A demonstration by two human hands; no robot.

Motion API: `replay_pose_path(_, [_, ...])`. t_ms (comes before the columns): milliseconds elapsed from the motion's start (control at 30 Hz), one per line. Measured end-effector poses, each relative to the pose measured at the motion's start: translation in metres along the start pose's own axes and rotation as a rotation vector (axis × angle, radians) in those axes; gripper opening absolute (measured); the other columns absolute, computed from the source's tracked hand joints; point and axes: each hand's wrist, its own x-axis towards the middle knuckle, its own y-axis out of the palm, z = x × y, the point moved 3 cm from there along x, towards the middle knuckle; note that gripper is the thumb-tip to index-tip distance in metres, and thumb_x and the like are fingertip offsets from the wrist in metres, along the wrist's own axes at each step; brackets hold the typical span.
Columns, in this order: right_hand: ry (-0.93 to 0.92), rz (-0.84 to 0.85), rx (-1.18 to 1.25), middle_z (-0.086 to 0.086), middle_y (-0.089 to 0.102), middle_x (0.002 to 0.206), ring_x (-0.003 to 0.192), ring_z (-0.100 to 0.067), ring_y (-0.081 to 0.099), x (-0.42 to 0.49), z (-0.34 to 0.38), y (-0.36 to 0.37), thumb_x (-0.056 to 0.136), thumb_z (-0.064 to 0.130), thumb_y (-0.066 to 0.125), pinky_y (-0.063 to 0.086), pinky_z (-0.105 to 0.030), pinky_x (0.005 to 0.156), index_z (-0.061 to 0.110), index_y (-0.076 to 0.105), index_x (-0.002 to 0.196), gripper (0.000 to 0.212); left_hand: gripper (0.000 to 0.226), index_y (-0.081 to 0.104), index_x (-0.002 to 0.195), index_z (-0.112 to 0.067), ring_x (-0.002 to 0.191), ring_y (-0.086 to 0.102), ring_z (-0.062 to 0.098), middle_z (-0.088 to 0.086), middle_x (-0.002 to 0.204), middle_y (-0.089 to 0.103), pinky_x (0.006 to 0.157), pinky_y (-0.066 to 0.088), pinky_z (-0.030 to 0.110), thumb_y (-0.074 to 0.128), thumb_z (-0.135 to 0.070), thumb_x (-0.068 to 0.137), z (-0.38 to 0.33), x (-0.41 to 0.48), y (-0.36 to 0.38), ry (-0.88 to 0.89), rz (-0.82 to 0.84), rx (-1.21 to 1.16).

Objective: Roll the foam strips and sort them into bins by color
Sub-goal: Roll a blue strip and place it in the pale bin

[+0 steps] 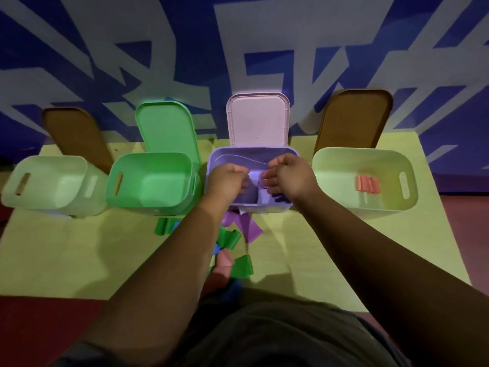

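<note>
Both my hands hover over the open purple bin (pixel 211 165). My left hand (pixel 229 178) has its fingers curled down inside the bin. My right hand (pixel 287 177) pinches a small purple foam roll (pixel 258 183) at its fingertips. A pile of loose foam strips lies on the yellow mat in front of the bin: purple (pixel 248 227), green (pixel 242 266), pink (pixel 225 262) and blue (pixel 217 249) ones, partly hidden by my left forearm. Rolled pink strips (pixel 367 184) lie in the pale green bin (pixel 344 157) at the right.
A bright green bin (pixel 158 160) and a pale green bin (pixel 53 165) stand open at the left. Lids lean against the blue-and-white wall behind: brown (pixel 76 133), green (pixel 166 123), pink (pixel 258 117), brown (pixel 354 115). The yellow mat (pixel 79 247) ends near my lap.
</note>
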Motion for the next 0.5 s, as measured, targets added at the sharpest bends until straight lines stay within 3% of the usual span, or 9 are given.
replay_pose_path(100, [0.019, 0.082, 0.008, -0.021, 0.068, 0.081, 0.061, -0.029, 0.060, -0.020, -0.008, 0.024, 0.098, -0.009, 0.046, 0.044, -0.031, 0.053, 0.004, 0.058, 0.102, 0.018, 0.013, 0.075, 0.106, -0.010, 0.068, 0.067, 0.017, 0.010, 0.092, 0.074, 0.056, 0.057, 0.023, 0.063, -0.005, 0.104, 0.004, -0.027, -0.028, 0.019, -0.031, -0.076])
replay_pose_path(200, [0.028, 0.171, -0.004, -0.023, 0.067, 0.084, 0.059, -0.026, 0.058, -0.034, -0.019, 0.050, 0.097, -0.012, 0.043, 0.045, -0.030, 0.054, 0.003, 0.058, 0.103, 0.022, 0.013, 0.073, 0.106, -0.008, 0.063, 0.064, 0.017, 0.008, 0.087, 0.072, 0.051, 0.055, 0.023, 0.061, -0.004, 0.106, 0.016, -0.047, -0.060, 0.019, -0.112, -0.149])
replay_pose_path(333, [0.021, 0.279, -0.074, -0.018, 0.069, 0.078, 0.057, -0.025, 0.061, -0.048, -0.043, 0.083, 0.093, -0.014, 0.044, 0.047, -0.027, 0.052, 0.006, 0.066, 0.088, 0.031, 0.024, 0.072, 0.091, -0.009, 0.051, 0.056, 0.015, 0.005, 0.069, 0.066, 0.042, 0.047, 0.023, 0.058, -0.013, 0.110, 0.051, -0.066, -0.096, -0.035, -0.210, -0.225])
replay_pose_path(433, [0.061, 0.344, -0.143, -0.022, 0.066, 0.080, 0.058, -0.026, 0.058, -0.056, -0.066, 0.106, 0.095, -0.013, 0.043, 0.041, -0.029, 0.056, 0.004, 0.066, 0.085, 0.030, 0.027, 0.072, 0.087, -0.013, 0.047, 0.056, 0.010, 0.004, 0.069, 0.066, 0.043, 0.047, 0.023, 0.058, -0.018, 0.110, 0.092, -0.076, -0.119, -0.092, -0.253, -0.159])
replay_pose_path(500, [0.120, 0.362, -0.186, -0.023, 0.063, 0.080, 0.054, -0.025, 0.056, -0.058, -0.083, 0.116, 0.098, -0.012, 0.041, 0.038, -0.027, 0.052, 0.002, 0.063, 0.083, 0.030, 0.023, 0.073, 0.084, -0.017, 0.055, 0.059, 0.016, 0.011, 0.075, 0.066, 0.051, 0.049, 0.026, 0.062, -0.014, 0.104, 0.120, -0.085, -0.130, -0.130, -0.264, -0.111])
